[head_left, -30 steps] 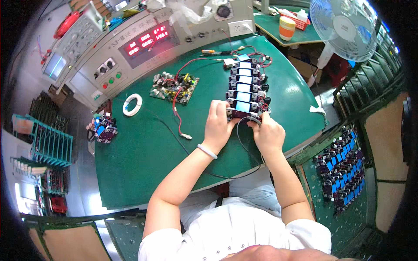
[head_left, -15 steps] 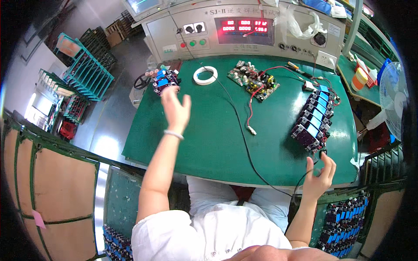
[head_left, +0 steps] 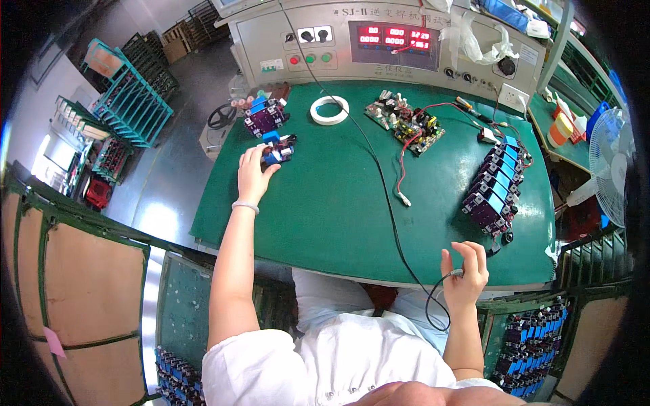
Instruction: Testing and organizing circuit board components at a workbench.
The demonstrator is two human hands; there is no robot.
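While the left hand (head_left: 254, 172) closes on a small blue-and-purple module (head_left: 278, 153) at the far left of the green counter (head_left: 325, 210), the right hand (head_left: 464, 271) pinches a black cable (head_left: 379, 196) at the near edge — seemingly a pick-up step, calling for a carry toward the right-hand row of modules (head_left: 494, 193) — finger contact partly hidden.

We wear a white short-sleeved top. Our forearms are bare. A pale bracelet (head_left: 245, 206) circles our left wrist.
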